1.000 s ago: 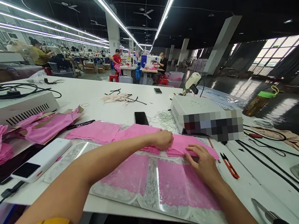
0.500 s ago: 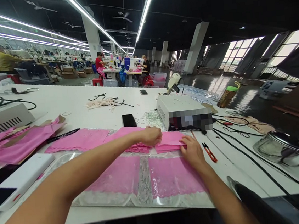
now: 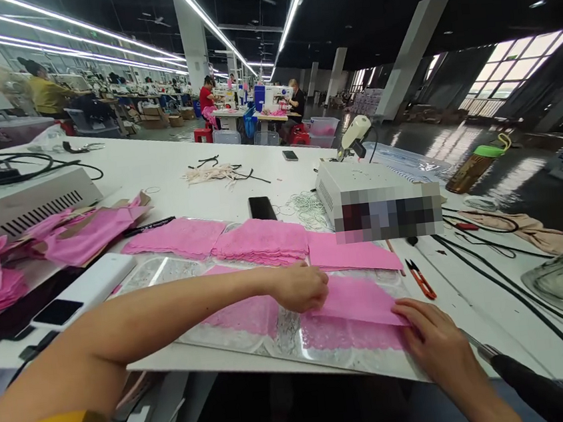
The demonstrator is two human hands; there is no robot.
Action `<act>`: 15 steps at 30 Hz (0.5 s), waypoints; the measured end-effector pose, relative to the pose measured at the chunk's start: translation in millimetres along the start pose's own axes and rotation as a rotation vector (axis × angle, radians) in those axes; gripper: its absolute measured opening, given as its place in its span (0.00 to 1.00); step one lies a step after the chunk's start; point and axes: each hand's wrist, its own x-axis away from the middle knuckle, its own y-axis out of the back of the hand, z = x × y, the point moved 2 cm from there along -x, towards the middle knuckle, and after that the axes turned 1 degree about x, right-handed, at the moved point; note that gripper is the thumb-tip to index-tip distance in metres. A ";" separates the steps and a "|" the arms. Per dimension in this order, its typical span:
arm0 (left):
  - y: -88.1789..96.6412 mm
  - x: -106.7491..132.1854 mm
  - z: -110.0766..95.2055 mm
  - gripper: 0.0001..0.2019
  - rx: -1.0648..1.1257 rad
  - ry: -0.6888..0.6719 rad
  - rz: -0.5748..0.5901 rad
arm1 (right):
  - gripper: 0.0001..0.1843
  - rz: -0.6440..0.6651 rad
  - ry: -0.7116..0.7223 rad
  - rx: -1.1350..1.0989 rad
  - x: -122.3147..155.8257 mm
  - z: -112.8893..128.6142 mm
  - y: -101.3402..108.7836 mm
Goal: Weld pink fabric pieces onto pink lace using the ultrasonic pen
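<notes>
My left hand [image 3: 297,287] is closed in a pinch on the left edge of a pink fabric piece [image 3: 359,302], and my right hand [image 3: 433,336] grips its right corner. The piece lies over pink lace [image 3: 348,339] under a clear plastic sheet [image 3: 278,325] at the table's near edge. Just behind it are a stack of flat pink pieces [image 3: 354,255] and stacks of pink lace [image 3: 264,239].
A white machine box [image 3: 360,192] stands behind the stacks, with red snips [image 3: 421,280], black cables [image 3: 488,263] and a black phone [image 3: 262,208] nearby. At left lie a white power bank [image 3: 81,292], more pink fabric [image 3: 83,235] and another white box [image 3: 29,204]. Other people work at distant tables.
Both hands have drawn one pink piece off the far stack and brought it toward me onto the lace under the plastic sheet. The camera has shifted.
</notes>
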 end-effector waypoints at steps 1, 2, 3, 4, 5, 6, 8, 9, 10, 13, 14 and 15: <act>-2.4 0.4 -1.8 0.08 0.006 -0.010 0.002 | 0.12 -0.006 0.023 0.011 3.7 0.0 2.3; -4.5 0.8 -3.3 0.08 0.009 -0.018 0.003 | 0.11 -0.018 0.050 0.025 5.9 0.1 4.5; -6.5 1.3 -4.7 0.09 0.011 -0.023 0.005 | 0.11 -0.036 0.079 0.043 6.8 0.6 6.5; -8.4 1.9 -6.1 0.09 0.010 -0.027 0.007 | 0.11 -0.058 0.106 0.062 6.8 1.3 8.6; -10.2 2.9 -7.5 0.09 0.007 -0.028 0.009 | 0.11 -0.078 0.128 0.081 6.3 2.2 10.4; -11.8 4.0 -8.8 0.09 0.003 -0.026 0.012 | 0.11 -0.097 0.144 0.096 5.5 3.1 12.3; -14.5 6.5 -11.3 0.09 -0.007 -0.019 0.017 | 0.11 -0.116 0.164 0.115 4.5 4.8 15.2; -15.6 7.6 -12.4 0.10 -0.011 -0.013 0.019 | 0.12 -0.111 0.166 0.120 4.6 5.2 16.1; -16.7 8.6 -13.3 0.10 -0.015 -0.007 0.023 | 0.12 -0.109 0.166 0.124 5.0 5.3 16.9; -19.4 9.9 -15.7 0.10 -0.022 0.015 0.046 | 0.14 -0.116 0.159 0.136 7.3 4.5 17.5; -20.3 9.9 -16.5 0.10 -0.024 0.021 0.054 | 0.14 -0.124 0.152 0.135 7.9 4.2 17.3; -21.3 9.8 -17.3 0.09 -0.026 0.027 0.062 | 0.15 -0.129 0.146 0.130 8.4 4.1 17.0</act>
